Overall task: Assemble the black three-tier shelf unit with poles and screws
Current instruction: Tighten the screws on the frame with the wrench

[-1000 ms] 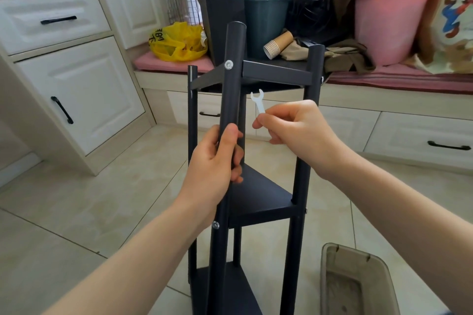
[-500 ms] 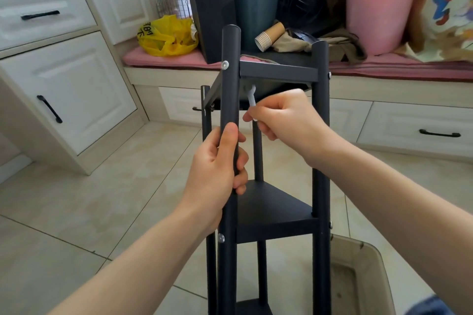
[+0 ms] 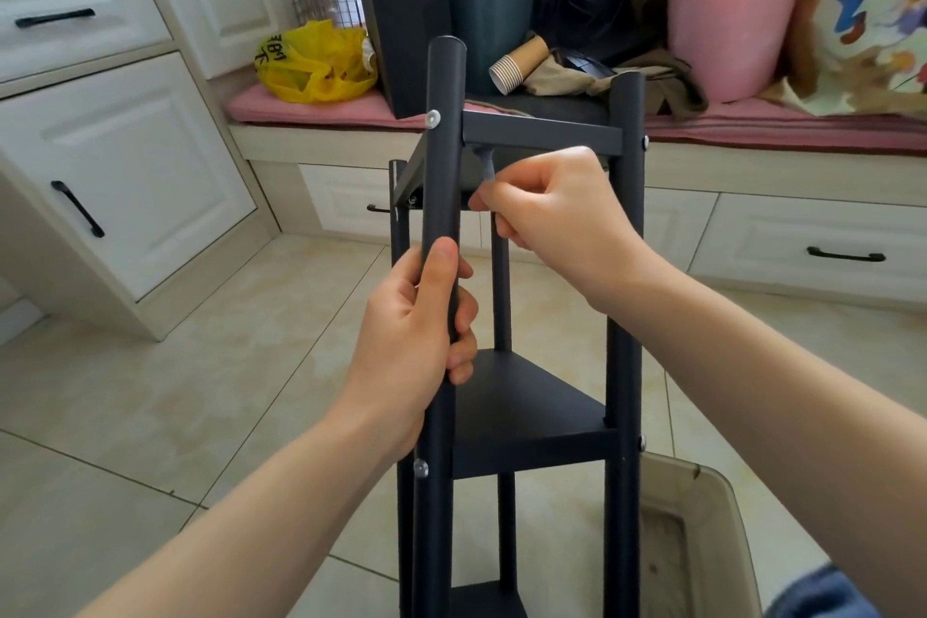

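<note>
The black shelf unit [image 3: 539,412] stands upright on the tiled floor in front of me, with poles and triangular tiers. My left hand [image 3: 419,341] grips the nearest pole [image 3: 444,141] below the top tier. A silver screw head [image 3: 432,118] shows on that pole at the top tier's frame. My right hand [image 3: 547,203] pinches a small white wrench [image 3: 487,166], whose head reaches up under the top tier [image 3: 542,134]. Further screws sit on the right pole [image 3: 645,142] and low on the near pole [image 3: 420,468].
A grey plastic tub [image 3: 702,532] sits on the floor at the lower right, beside the unit. Behind is a window seat with a pink cushion [image 3: 321,108], yellow bag [image 3: 313,63], dark bin [image 3: 489,15] and pink bucket [image 3: 727,20]. White cabinets [image 3: 125,156] stand on the left.
The unit has turned and come nearer. My right hand has carried the wrench from the open space in front up under the top tier. My left hand keeps its grip on the pole.
</note>
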`<move>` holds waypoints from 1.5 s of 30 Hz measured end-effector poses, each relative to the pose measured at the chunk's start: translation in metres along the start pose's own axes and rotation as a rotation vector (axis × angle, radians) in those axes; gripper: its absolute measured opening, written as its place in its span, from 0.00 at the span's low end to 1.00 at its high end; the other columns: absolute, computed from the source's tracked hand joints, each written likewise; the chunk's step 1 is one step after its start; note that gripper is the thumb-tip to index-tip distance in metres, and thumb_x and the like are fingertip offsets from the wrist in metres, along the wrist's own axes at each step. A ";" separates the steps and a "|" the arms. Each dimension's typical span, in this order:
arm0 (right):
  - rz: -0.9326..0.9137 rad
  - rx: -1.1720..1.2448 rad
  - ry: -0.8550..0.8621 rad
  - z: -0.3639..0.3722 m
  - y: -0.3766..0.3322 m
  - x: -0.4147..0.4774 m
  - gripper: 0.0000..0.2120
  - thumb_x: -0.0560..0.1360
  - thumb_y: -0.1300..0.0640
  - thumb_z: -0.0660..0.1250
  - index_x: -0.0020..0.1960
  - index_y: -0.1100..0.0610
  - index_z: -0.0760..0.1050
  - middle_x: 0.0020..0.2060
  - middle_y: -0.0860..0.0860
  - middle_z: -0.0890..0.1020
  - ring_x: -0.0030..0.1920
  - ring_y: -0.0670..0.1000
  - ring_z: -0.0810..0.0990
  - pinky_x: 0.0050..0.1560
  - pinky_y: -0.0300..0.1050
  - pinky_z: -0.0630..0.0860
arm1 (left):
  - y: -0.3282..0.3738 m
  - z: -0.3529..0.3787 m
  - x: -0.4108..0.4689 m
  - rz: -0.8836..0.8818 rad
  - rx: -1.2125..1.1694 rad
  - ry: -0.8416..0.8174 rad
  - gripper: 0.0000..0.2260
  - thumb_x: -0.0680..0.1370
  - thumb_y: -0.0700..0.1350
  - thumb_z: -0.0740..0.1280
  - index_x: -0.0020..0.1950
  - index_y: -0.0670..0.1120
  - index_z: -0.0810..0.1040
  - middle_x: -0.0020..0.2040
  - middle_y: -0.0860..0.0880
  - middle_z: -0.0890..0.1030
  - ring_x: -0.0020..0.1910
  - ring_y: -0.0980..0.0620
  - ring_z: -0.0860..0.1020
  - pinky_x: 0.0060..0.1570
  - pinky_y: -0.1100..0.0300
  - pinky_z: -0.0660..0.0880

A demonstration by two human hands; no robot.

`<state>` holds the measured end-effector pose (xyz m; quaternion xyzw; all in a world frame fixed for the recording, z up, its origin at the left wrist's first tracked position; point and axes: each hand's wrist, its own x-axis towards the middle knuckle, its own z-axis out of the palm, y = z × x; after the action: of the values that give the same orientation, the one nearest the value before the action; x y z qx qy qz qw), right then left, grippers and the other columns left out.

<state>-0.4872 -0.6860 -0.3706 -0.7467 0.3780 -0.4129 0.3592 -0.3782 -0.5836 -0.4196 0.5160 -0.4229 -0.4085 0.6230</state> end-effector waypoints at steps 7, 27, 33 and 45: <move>-0.060 -0.044 0.018 0.003 -0.003 0.002 0.13 0.77 0.61 0.66 0.36 0.64 0.82 0.24 0.48 0.77 0.24 0.38 0.75 0.33 0.35 0.70 | 0.000 -0.003 -0.003 0.013 0.005 -0.022 0.15 0.74 0.65 0.63 0.41 0.54 0.77 0.31 0.51 0.71 0.23 0.55 0.67 0.23 0.63 0.67; -0.131 -0.007 0.088 0.021 0.004 -0.003 0.14 0.79 0.60 0.67 0.36 0.60 0.83 0.29 0.44 0.81 0.30 0.40 0.79 0.38 0.34 0.77 | 0.000 -0.002 -0.006 0.009 -0.018 -0.036 0.18 0.74 0.64 0.62 0.45 0.50 0.76 0.31 0.50 0.70 0.23 0.54 0.66 0.23 0.62 0.66; -0.175 -0.004 0.156 0.031 0.009 -0.002 0.14 0.79 0.61 0.67 0.35 0.57 0.83 0.24 0.39 0.78 0.31 0.41 0.79 0.36 0.32 0.74 | -0.001 0.000 -0.010 0.016 -0.028 -0.057 0.16 0.74 0.63 0.63 0.43 0.50 0.75 0.30 0.50 0.70 0.22 0.55 0.65 0.23 0.63 0.66; -0.269 -0.007 0.267 0.037 0.020 0.002 0.12 0.79 0.61 0.67 0.40 0.64 0.84 0.32 0.53 0.84 0.34 0.53 0.80 0.40 0.52 0.76 | -0.001 0.001 -0.011 0.019 -0.026 -0.060 0.17 0.74 0.64 0.63 0.45 0.50 0.76 0.30 0.50 0.69 0.22 0.55 0.65 0.22 0.63 0.66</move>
<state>-0.4585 -0.6888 -0.4015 -0.7304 0.3203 -0.5514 0.2449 -0.3823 -0.5737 -0.4212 0.4915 -0.4410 -0.4234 0.6203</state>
